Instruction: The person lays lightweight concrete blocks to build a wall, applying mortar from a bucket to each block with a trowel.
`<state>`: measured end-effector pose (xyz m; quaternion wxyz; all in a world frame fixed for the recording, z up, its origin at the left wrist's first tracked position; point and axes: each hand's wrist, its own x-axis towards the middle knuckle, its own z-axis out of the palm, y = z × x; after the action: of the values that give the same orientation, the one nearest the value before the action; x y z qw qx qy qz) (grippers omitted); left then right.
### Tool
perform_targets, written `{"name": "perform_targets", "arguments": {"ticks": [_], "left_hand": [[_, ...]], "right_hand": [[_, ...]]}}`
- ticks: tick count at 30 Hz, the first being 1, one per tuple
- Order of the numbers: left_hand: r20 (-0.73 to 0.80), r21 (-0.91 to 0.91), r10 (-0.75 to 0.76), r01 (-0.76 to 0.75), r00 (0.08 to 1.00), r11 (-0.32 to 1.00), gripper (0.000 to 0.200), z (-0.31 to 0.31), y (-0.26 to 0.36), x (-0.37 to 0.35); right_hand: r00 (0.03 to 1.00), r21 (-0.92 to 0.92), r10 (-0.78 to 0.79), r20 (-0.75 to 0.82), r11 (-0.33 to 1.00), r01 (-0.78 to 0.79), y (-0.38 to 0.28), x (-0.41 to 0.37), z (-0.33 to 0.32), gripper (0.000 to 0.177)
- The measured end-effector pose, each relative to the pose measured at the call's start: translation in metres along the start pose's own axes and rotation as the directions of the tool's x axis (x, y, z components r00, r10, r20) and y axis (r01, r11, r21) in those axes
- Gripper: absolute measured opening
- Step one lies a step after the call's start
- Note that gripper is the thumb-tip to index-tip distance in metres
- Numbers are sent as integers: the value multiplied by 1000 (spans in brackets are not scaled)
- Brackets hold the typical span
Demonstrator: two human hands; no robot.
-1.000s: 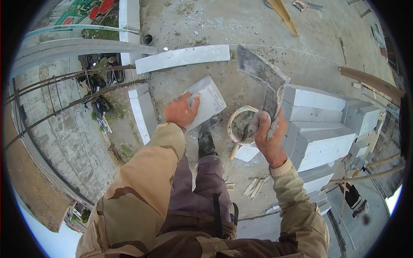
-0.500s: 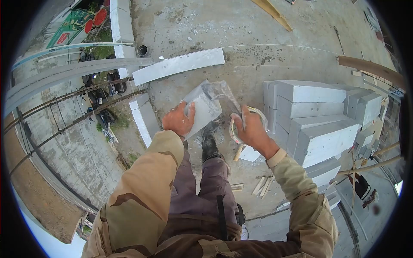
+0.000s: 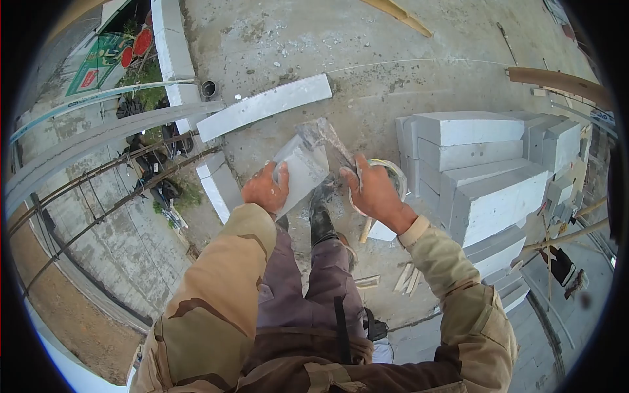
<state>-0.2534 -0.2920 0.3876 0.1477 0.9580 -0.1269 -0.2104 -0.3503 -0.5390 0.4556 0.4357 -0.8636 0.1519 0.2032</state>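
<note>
My left hand (image 3: pixel 266 189) grips the near left side of a white lightweight concrete block (image 3: pixel 303 171), thumb on its upper face. My right hand (image 3: pixel 379 195) is closed round the handle of a mortar-smeared trowel (image 3: pixel 335 145). The trowel's blade lies against the far end of the block, and grey mortar coats that part. Just behind my right hand stands a round bucket (image 3: pixel 401 175), partly hidden by the hand.
Stacked white blocks (image 3: pixel 481 154) stand to the right. A long block row (image 3: pixel 265 108) lies ahead, with a taut string running rightward from it. Rebar (image 3: pixel 111 180) and a drop-off are on the left. Wood scraps (image 3: pixel 407 279) lie near my feet.
The view has shifted slightly. The trowel has moved a little along the block's far end, with my right hand slightly nearer the block. My left hand keeps its hold.
</note>
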Motion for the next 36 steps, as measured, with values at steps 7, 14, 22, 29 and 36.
{"name": "perform_targets", "arguments": {"ticks": [7, 14, 22, 29, 36], "left_hand": [[38, 26, -45, 44, 998, 999, 46, 3, 2, -3], [-37, -7, 16, -17, 999, 1000, 42, 9, -2, -4], [-47, 33, 16, -14, 999, 999, 41, 9, -3, -5], [-113, 14, 58, -56, 992, 998, 41, 17, -7, -9], [-50, 28, 19, -18, 999, 999, 40, 10, -4, -5]], "right_hand": [[964, -74, -171, -203, 984, 159, 15, 10, 23, 37], [943, 22, -102, -317, 993, 115, 33, 5, 27, 48], [991, 24, -59, -119, 998, 62, 28, 24, 16, 53], [998, -100, -49, -42, 994, 45, 61, 22, 57, 57], [977, 302, 96, -190, 953, -35, 14, -26, -9, 55]]}}
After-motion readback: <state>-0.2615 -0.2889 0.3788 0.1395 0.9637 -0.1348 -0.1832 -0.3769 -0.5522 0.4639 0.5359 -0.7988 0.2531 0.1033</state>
